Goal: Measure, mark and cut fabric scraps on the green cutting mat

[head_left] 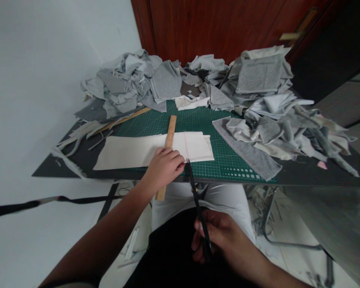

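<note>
A cream cloth strip [129,151] lies flat across the green cutting mat [225,156], with a pink line drawn across it near its right end. A wooden ruler [169,131] lies over the cloth, pointing away from me. My left hand [163,168] presses down on the cloth and ruler at the near edge, fingers curled. My right hand [225,240] is closed around the handles of black scissors [198,208]. The blade tips reach the cloth's near edge at the pink line.
Heaps of grey and white fabric pieces [267,100] crowd the back and right of the dark table [303,172]. Thin offcut strips [84,134] lie at the left edge. A white wall stands left, a wooden door behind. Scraps litter the floor below.
</note>
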Action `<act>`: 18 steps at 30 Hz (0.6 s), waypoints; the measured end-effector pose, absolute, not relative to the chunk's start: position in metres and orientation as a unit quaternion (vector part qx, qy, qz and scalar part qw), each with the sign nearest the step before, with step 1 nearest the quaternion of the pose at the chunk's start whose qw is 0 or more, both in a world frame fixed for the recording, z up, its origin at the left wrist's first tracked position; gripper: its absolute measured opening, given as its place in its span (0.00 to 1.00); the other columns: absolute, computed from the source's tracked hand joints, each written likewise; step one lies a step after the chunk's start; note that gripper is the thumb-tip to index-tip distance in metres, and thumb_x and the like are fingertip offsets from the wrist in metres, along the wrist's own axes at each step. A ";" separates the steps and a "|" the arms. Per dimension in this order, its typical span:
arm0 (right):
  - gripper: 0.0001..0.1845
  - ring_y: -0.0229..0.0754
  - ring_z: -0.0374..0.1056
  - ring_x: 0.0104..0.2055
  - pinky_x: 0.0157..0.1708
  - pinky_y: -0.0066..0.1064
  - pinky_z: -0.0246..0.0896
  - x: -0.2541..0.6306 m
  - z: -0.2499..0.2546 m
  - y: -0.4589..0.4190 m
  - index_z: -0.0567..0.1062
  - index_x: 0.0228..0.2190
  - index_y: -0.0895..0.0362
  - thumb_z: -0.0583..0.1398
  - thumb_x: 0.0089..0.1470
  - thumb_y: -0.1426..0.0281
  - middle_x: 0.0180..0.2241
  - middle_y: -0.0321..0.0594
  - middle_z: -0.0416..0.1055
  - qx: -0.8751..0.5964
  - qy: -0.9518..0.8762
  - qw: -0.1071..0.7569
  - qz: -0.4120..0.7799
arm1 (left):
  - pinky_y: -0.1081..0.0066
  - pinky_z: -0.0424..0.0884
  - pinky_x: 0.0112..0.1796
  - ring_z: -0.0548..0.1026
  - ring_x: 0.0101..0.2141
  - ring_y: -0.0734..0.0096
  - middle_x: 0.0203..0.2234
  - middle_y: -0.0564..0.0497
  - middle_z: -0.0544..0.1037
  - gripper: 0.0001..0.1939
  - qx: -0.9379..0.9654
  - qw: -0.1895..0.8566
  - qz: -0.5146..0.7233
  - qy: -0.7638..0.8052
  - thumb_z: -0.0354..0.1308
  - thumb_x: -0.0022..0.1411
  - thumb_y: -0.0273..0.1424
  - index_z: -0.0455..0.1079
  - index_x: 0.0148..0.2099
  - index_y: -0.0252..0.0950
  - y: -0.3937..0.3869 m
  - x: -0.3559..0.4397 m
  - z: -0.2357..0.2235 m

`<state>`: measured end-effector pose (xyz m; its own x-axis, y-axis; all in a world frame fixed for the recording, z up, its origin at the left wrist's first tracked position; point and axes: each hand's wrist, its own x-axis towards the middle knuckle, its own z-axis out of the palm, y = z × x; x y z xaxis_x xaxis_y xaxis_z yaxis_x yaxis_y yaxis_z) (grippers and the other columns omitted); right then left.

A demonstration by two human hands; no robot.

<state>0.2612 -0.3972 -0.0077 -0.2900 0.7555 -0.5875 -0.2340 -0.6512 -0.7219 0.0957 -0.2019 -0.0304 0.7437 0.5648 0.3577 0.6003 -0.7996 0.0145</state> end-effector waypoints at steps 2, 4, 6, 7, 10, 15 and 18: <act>0.34 0.39 0.75 0.25 0.25 0.25 0.65 0.261 -0.007 -0.397 0.70 0.35 0.60 0.68 0.48 0.42 0.28 0.42 0.77 -0.502 -0.259 0.325 0.759 | 0.60 0.62 0.41 0.75 0.39 0.61 0.32 0.51 0.80 0.06 -0.934 0.051 -0.172 -0.310 0.60 0.67 0.29 0.75 0.35 0.38 -0.202 0.096 -0.031; 0.34 0.38 0.75 0.25 0.25 0.25 0.65 0.261 -0.007 -0.397 0.69 0.35 0.60 0.68 0.48 0.42 0.28 0.41 0.77 -0.501 -0.258 0.325 0.760 | 0.60 0.62 0.41 0.75 0.39 0.61 0.32 0.51 0.80 0.06 -0.934 0.050 -0.172 -0.309 0.60 0.67 0.29 0.75 0.35 0.38 -0.202 0.096 -0.031; 0.33 0.38 0.75 0.25 0.25 0.25 0.65 0.260 -0.008 -0.398 0.69 0.34 0.60 0.68 0.48 0.42 0.28 0.41 0.77 -0.498 -0.255 0.327 0.762 | 0.60 0.62 0.42 0.75 0.39 0.61 0.32 0.51 0.80 0.06 -0.934 0.047 -0.172 -0.309 0.59 0.67 0.29 0.75 0.35 0.38 -0.201 0.096 -0.031; 0.33 0.37 0.75 0.24 0.24 0.24 0.65 0.260 -0.008 -0.398 0.69 0.34 0.60 0.68 0.48 0.42 0.27 0.40 0.76 -0.497 -0.253 0.329 0.762 | 0.60 0.62 0.42 0.75 0.39 0.61 0.32 0.51 0.80 0.06 -0.934 0.044 -0.171 -0.309 0.59 0.67 0.29 0.75 0.36 0.38 -0.201 0.096 -0.031; 0.34 0.36 0.74 0.24 0.24 0.24 0.64 0.260 -0.009 -0.398 0.69 0.34 0.60 0.69 0.47 0.42 0.26 0.39 0.76 -0.494 -0.248 0.335 0.763 | 0.60 0.62 0.42 0.75 0.39 0.60 0.32 0.50 0.80 0.06 -0.935 0.038 -0.168 -0.310 0.59 0.67 0.28 0.75 0.36 0.38 -0.201 0.096 -0.031; 0.34 0.37 0.74 0.24 0.24 0.24 0.63 0.259 -0.008 -0.398 0.69 0.34 0.60 0.69 0.46 0.42 0.27 0.40 0.76 -0.495 -0.248 0.332 0.764 | 0.60 0.62 0.42 0.75 0.39 0.60 0.32 0.51 0.80 0.06 -0.935 0.043 -0.171 -0.309 0.60 0.67 0.28 0.75 0.35 0.38 -0.202 0.096 -0.031; 0.35 0.38 0.74 0.25 0.25 0.25 0.64 0.257 -0.008 -0.398 0.69 0.34 0.59 0.69 0.45 0.41 0.27 0.40 0.76 -0.498 -0.242 0.328 0.765 | 0.60 0.62 0.42 0.75 0.39 0.61 0.31 0.51 0.80 0.06 -0.934 0.048 -0.174 -0.308 0.59 0.67 0.28 0.74 0.35 0.38 -0.202 0.097 -0.031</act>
<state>0.2575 -0.3980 -0.0082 -0.2884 0.7430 -0.6040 -0.2600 -0.6679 -0.6974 0.0967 -0.2020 -0.0309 0.7501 0.5587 0.3538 0.5918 -0.8059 0.0178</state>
